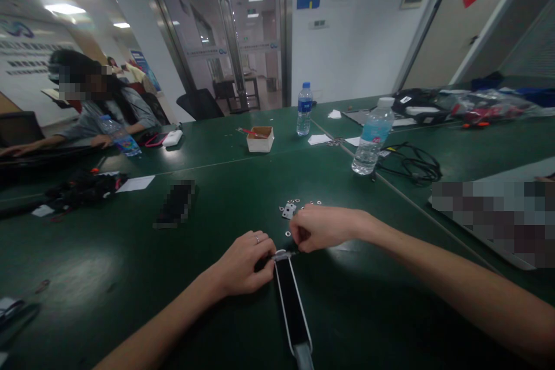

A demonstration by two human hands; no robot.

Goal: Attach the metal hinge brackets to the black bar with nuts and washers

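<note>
Two hands meet at lower centre of the head view. I see my left hand [243,263] curled down on the top end of a black strap [291,306], pinning it to the table [108,277]. My right hand [319,228] is closed in a pinch at that same end; what it grips I cannot tell. Washers [303,206] and a small plate [288,210] lie loose just above. I judge a nudge from either wrist could scatter them, or the pinched piece could slip.

Dim room, ceiling panel glare, soft blur, wide-angle bending at edges
</note>
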